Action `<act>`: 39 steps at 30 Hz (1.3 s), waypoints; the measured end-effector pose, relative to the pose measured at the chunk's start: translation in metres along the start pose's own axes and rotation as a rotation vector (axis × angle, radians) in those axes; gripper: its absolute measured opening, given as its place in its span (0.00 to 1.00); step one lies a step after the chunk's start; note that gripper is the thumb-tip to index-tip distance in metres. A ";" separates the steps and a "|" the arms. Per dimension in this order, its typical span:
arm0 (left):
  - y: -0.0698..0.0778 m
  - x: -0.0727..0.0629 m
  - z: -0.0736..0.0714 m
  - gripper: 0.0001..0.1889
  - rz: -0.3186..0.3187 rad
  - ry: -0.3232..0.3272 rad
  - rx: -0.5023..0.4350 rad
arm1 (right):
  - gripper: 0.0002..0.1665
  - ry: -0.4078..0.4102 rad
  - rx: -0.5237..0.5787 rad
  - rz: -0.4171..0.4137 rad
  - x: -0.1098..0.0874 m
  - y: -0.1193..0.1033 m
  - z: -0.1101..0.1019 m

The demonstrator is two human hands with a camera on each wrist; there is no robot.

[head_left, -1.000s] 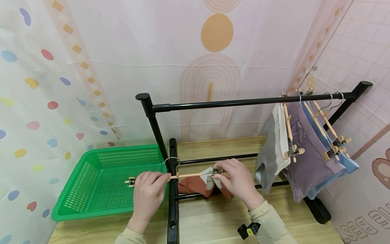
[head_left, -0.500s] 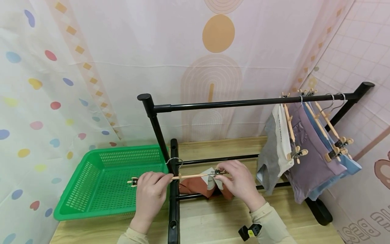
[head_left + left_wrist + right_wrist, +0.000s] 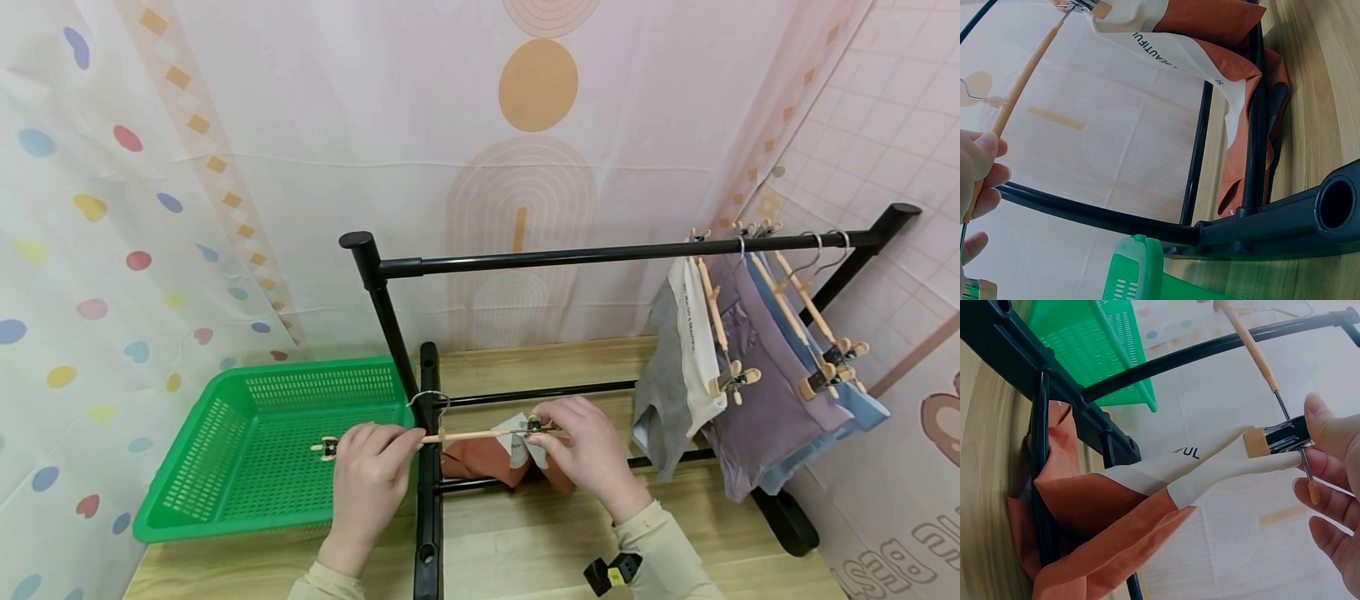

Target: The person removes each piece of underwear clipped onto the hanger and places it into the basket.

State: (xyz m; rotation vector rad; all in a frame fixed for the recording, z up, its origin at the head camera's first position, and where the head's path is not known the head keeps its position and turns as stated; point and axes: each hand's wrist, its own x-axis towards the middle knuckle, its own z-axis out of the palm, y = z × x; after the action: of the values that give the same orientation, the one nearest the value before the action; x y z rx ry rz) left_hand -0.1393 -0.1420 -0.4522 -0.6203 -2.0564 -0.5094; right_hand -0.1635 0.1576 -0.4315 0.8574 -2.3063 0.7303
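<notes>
My left hand (image 3: 371, 475) grips the wooden bar of a clip hanger (image 3: 474, 434) near its left end. My right hand (image 3: 588, 450) pinches the metal clip (image 3: 1285, 434) at the other end between thumb and fingers. That clip sits at the white waistband (image 3: 1225, 459) of a rust-red and white garment (image 3: 480, 458), which hangs down across the rack's lower bars. Black lettering shows on the waistband in the left wrist view. The hanger's left clip (image 3: 326, 448) sticks out beyond my left hand with no cloth in it. Its wire hook points up.
A green plastic basket (image 3: 146, 527) stands left of the black rack (image 3: 540, 260). Grey, purple and blue clothes hang on clip hangers at the rail's right end, a purple one (image 3: 757, 367) among them. A small black device (image 3: 611, 571) sits by my right sleeve. Below is a wooden surface (image 3: 510, 533).
Both hands keep their places on the hanger and its clip. The head view shifts slightly; otherwise nothing visibly moves.
</notes>
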 end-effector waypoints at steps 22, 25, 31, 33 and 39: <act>-0.002 0.003 -0.002 0.17 0.007 0.062 -0.029 | 0.16 0.092 0.038 -0.044 0.004 -0.003 0.004; -0.002 0.005 -0.003 0.17 0.010 0.067 -0.029 | 0.15 0.093 0.041 -0.032 0.005 -0.004 0.003; -0.002 0.008 -0.005 0.17 0.020 0.082 -0.030 | 0.15 0.105 0.019 -0.033 0.007 -0.006 0.000; -0.002 0.009 -0.005 0.17 0.023 0.083 -0.029 | 0.15 0.105 0.015 -0.031 0.008 -0.006 0.000; -0.001 0.012 -0.006 0.16 0.029 0.090 -0.024 | 0.18 0.088 0.014 -0.026 0.008 -0.006 -0.002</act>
State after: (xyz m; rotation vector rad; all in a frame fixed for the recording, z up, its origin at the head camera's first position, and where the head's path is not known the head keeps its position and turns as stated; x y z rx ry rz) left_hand -0.1415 -0.1441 -0.4393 -0.6287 -1.9564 -0.5365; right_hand -0.1633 0.1515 -0.4235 0.8429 -2.2115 0.7589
